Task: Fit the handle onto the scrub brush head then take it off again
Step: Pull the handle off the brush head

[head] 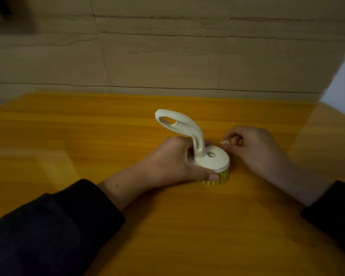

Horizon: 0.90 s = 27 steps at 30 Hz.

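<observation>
A round scrub brush head [217, 159] with a cream top and yellow bristles [219, 179] stands bristles-down on the yellow wooden table [167, 226]. A cream looped handle [179, 126] rises upright from its left side, seated in the top. My left hand [173, 162] wraps the head's left rim, thumb on the bristles at the front. My right hand [255, 148] rests just right of the head, fingers curled, pinching a small white piece [225, 142] at the fingertips.
A wall of stacked cardboard boxes [167, 56] stands along the table's far edge. A pale wall [344, 76] shows at the right. Dark sleeves cover both forearms at the near edge.
</observation>
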Motion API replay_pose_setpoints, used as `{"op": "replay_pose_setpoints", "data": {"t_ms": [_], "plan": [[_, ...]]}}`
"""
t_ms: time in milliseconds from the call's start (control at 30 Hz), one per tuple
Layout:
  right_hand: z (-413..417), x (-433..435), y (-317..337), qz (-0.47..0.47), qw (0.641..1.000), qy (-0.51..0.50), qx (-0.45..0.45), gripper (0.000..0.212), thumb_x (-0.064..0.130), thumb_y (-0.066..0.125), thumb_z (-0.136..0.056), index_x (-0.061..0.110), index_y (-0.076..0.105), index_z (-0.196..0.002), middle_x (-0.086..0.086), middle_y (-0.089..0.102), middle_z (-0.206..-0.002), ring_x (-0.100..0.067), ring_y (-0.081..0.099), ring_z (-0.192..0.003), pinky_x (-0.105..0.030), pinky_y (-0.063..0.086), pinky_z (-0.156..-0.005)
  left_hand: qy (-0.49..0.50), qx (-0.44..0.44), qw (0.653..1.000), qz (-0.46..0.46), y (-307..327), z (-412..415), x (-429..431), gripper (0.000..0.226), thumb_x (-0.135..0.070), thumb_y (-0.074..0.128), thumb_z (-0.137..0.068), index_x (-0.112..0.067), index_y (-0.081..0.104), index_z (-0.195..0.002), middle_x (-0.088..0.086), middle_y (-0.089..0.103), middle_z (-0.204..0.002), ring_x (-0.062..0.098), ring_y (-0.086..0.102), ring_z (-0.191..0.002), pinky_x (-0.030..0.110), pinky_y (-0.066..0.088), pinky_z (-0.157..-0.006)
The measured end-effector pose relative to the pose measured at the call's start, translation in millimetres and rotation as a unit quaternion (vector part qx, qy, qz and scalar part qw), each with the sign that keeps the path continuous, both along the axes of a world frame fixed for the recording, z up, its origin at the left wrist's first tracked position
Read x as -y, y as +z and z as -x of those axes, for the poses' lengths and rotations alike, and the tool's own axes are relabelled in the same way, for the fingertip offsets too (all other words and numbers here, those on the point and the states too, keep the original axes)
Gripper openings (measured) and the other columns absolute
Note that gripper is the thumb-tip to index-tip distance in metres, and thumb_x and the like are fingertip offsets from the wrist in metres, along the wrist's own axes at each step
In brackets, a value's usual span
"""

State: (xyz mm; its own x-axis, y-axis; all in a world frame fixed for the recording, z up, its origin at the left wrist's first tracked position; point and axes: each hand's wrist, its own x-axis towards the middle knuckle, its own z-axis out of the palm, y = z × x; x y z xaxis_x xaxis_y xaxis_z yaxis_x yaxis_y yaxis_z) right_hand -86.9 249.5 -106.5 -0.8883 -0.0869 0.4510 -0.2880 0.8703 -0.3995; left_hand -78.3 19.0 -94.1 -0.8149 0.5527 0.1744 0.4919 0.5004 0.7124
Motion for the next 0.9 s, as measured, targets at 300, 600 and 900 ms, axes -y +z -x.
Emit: {"op": "replay_pose_setpoints", "data": {"t_ms": [300, 600, 900], "plan": [[1.4, 0.3, -1.8, -0.029, 0.999, -0.015, 0.02, 0.017, 0.031, 0.071, -0.087, 0.02, 0.066, -0.098, 0.002, 0.062, -0.087, -0.017, 0.06, -0.081, -0.037, 0.049, -0.07, -0.004, -0.002, 1.0, 0.0, -1.5, 0.6, 0.5, 0.083, -0.045, 0.09, -0.07, -0.023, 0.057, -0.143, -0.01, 0.067, -0.136, 0.003, 0.062, -0.123, 0.034, 0.052, -0.107], [-21.4, 13.0, 8.6, 0.094, 0.974, 0.206, -0.003, 0.042, 0.044, 0.056, -0.087, 0.019, 0.06, -0.121, 0.003, 0.064, -0.113, -0.012, 0.061, -0.104, -0.028, 0.051, -0.081, -0.011, -0.006, 1.0, -0.013, -5.0, 3.9, 1.5, 0.07, -0.046, 0.089, -0.07, -0.022, 0.065, -0.131, -0.009, 0.074, -0.123, 0.004, 0.068, -0.113, 0.038, 0.057, -0.099], [-18.6, 10.6, 5.2, -0.014, 0.967, 0.252, -0.022, 0.046, 0.052, 0.059, -0.086, 0.017, 0.062, -0.116, 0.002, 0.06, -0.111, -0.012, 0.06, -0.1, -0.03, 0.05, -0.077, -0.001, -0.006, 1.0, -0.006, -2.7, 4.1, 1.6, 0.062, -0.045, 0.089, -0.07, -0.021, 0.057, -0.118, -0.006, 0.069, -0.113, 0.01, 0.067, -0.106, 0.044, 0.058, -0.091]]}}
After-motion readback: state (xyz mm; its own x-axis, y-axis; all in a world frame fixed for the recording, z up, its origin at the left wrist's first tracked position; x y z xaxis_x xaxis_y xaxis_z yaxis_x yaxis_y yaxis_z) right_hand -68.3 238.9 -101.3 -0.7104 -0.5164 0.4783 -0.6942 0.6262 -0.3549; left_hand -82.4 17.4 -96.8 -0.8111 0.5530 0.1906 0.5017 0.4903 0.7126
